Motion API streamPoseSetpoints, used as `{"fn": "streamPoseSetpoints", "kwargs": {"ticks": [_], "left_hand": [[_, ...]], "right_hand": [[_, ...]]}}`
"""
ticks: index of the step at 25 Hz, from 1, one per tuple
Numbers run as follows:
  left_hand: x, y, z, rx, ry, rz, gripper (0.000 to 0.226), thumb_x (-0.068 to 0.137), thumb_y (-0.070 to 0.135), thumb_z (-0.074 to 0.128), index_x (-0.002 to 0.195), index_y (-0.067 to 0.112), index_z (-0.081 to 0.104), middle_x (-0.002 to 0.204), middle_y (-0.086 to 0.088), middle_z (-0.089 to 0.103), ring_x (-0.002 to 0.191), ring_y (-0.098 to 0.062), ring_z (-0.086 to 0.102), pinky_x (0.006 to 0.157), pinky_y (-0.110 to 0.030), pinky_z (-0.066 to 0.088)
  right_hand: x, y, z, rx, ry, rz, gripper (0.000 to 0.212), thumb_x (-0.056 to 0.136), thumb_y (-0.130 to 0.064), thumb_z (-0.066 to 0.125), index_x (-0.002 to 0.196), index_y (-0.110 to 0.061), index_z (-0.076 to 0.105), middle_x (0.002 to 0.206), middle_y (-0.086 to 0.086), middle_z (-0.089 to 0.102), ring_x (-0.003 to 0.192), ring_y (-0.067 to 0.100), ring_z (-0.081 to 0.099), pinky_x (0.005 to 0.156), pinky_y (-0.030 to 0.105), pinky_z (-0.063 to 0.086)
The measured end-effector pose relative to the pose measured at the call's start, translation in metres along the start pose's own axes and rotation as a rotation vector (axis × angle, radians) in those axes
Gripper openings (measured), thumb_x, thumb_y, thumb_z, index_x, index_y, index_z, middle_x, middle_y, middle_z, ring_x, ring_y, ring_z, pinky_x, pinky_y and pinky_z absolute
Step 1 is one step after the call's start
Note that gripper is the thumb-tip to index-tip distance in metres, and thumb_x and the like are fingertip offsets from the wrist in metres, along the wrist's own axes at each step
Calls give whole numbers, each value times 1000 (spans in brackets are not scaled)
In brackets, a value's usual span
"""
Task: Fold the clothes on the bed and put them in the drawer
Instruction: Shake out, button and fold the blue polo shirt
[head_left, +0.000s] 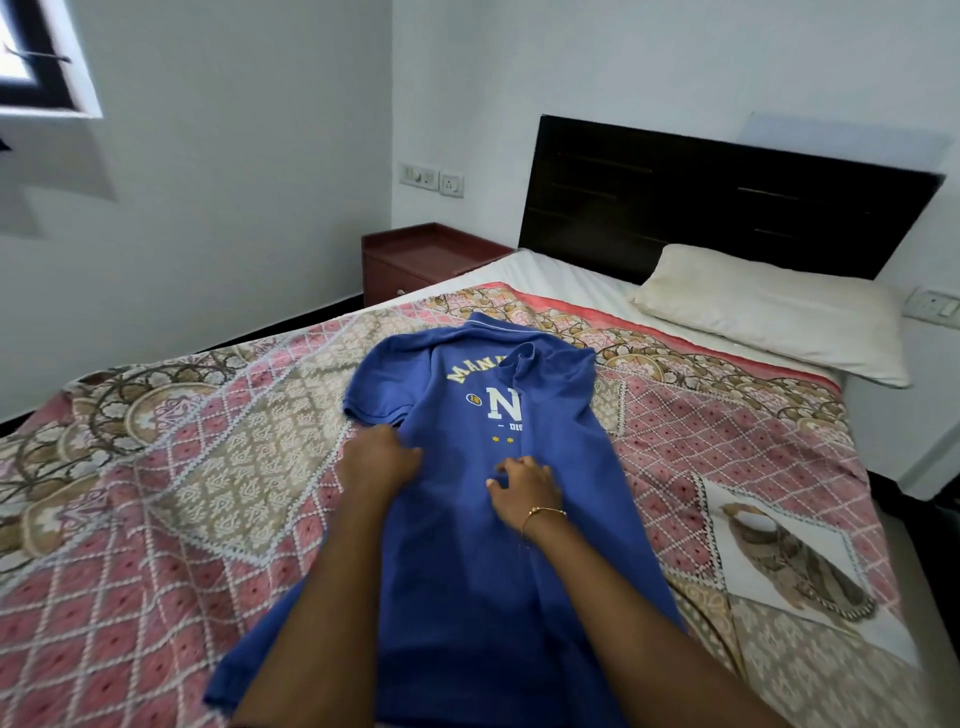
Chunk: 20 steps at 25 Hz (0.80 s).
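Observation:
A blue polo shirt (457, 519) with white and yellow lettering lies lengthwise on the patterned bedspread (182, 493), collar toward the headboard. Its right side is folded over the middle, covering half of the print. My left hand (379, 457) rests on the shirt's left edge just below the short sleeve, fingers bent down onto the cloth. My right hand (524, 483), a thin bracelet on its wrist, lies flat on the folded part at the shirt's middle with fingers spread.
A dark red bedside cabinet (415, 260) with a drawer stands at the bed's far left corner. A white pillow (769, 312) lies before the dark headboard (717, 202). The bed's right edge drops to dark floor.

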<state>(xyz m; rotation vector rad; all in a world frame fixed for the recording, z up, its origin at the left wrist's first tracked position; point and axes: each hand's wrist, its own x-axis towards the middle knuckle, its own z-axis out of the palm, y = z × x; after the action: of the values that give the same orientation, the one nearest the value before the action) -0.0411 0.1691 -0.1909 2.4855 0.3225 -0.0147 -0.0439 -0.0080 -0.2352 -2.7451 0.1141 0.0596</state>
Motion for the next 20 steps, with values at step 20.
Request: {"fn": "streamPoseSetpoints", "kwargs": {"ticks": [20], "left_hand": [[-58,33,22,207,-628,125,29,94,5,45,119,-4,55,121,-22,58,112,-32,58,86,-36,49]], "right_hand": [[-22,-20,1,620,-76,183,42,77,-3,67,110,-11,43,97,10,47,83,20,48,58,26,39]]}}
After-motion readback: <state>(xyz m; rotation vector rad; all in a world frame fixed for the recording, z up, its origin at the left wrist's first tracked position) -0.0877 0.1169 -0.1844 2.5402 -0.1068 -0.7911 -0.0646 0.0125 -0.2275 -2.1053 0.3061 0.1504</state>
